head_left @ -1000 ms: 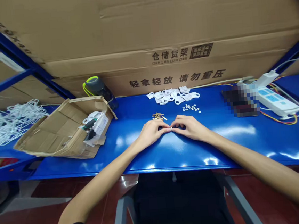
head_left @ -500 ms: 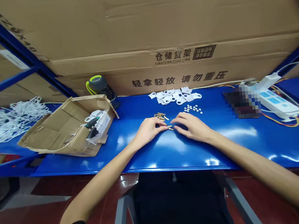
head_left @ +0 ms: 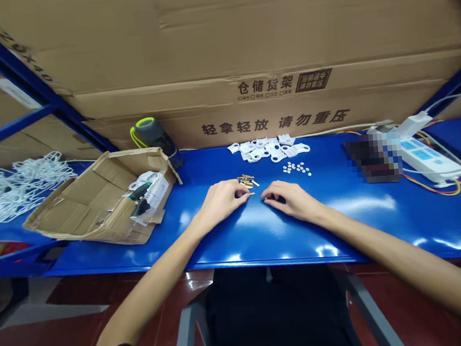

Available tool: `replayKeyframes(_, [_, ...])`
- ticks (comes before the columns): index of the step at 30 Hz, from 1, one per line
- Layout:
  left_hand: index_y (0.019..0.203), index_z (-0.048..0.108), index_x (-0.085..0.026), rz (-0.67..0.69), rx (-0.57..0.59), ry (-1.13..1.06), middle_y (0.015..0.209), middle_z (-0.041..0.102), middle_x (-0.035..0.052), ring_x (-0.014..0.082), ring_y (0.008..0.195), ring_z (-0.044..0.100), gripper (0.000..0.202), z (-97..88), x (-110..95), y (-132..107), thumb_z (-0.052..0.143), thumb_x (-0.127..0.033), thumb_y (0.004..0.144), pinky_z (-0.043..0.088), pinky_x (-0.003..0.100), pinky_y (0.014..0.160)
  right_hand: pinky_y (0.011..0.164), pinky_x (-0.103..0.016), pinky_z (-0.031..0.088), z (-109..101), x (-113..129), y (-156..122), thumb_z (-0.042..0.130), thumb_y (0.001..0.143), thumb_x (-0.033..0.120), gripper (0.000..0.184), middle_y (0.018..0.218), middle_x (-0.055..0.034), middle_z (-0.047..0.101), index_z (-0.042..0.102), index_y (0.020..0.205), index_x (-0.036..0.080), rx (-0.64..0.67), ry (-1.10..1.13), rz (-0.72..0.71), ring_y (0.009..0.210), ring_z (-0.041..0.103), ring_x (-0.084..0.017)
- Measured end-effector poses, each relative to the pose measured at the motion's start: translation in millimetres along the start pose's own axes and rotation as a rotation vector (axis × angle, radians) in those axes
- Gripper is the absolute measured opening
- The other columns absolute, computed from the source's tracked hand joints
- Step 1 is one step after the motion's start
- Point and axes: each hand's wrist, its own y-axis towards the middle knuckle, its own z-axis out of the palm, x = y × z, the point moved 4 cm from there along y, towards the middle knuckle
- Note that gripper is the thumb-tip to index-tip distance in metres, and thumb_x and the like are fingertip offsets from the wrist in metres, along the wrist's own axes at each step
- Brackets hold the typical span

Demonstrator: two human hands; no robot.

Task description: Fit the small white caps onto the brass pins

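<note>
My left hand is closed in a pinch just in front of a small pile of brass strips. A short brass strip sticks out from its thumb and fingertips. To the right, across a small gap, my right hand is low over the table with thumb and fingers pressed together. What its fingertips hold, if anything, is too small to see. Beyond the right hand lie several tiny white pieces. Farther back is a heap of flat white parts with round holes.
An open cardboard box with tools stands on the left of the blue table, a dark flask behind it. White hooked wires lie far left. A power strip with cables and a blurred dark object are right.
My hands have moved apart; the left has drawn back leftward with a brass strip. My right fingers have closed more. The small pieces between the fingertips no longer show there.
</note>
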Motion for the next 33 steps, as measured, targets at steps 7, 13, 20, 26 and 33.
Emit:
replayKeyframes(7, [0.106,0.083,-0.028,-0.018,-0.022,0.001,0.099,0.078,0.001,0.0203,0.091,0.071,0.021,-16.5,0.8,-3.4,0.072,-0.043,0.096,0.044,0.027,0.073,0.09,-0.036,0.056,2.5,9.9,1.6,0.061,0.103,0.026,0.015,0.102,-0.0083,0.076,0.076,0.104,0.022,0.014,0.043,-0.075,0.097,0.071,-0.023])
replayKeyframes(13, [0.112,0.081,-0.028,0.235,0.148,-0.053,0.106,0.077,0.0029,0.0205,0.101,0.071,0.027,11.8,-15.7,-5.0,0.062,-0.044,0.104,0.047,0.027,0.081,0.085,-0.033,0.056,3.4,7.0,1.6,0.063,0.102,0.027,0.014,0.102,-0.007,0.078,0.075,0.102,0.022,0.013,0.107,0.01,0.091,0.073,-0.021])
replayKeyframes(20, [0.106,0.083,-0.027,0.192,0.115,-0.085,0.105,0.078,0.0027,0.0198,0.097,0.072,0.022,17.6,-17.1,-4.2,0.063,-0.037,0.103,0.048,0.027,0.08,0.077,-0.031,0.053,2.3,7.0,2.8,0.065,0.1,0.029,0.014,0.097,-0.006,0.077,0.077,0.099,0.022,0.022,0.112,0.085,0.082,0.07,-0.019])
replayKeyframes(26, [0.096,0.083,-0.026,0.117,0.058,-0.056,0.095,0.08,0.001,0.0195,0.089,0.072,0.016,12.4,-15.2,-3.4,0.068,-0.03,0.096,0.045,0.026,0.072,0.073,-0.031,0.049,-12.4,-7.5,3.9,0.066,0.097,0.028,0.014,0.09,-0.0055,0.071,0.077,0.094,0.02,0.012,-0.006,0.129,0.076,0.064,-0.019])
replayKeyframes(33, [0.102,0.084,-0.027,0.025,-0.028,0.029,0.097,0.08,0.0008,0.0189,0.086,0.072,0.017,-6.7,2.1,-2.6,0.069,-0.031,0.094,0.044,0.027,0.068,0.085,-0.038,0.05,-46.7,-34.0,-8.1,0.052,0.097,0.014,0.024,0.104,-0.0131,0.066,0.075,0.104,0.017,-0.13,-0.376,0.185,0.098,0.064,-0.028])
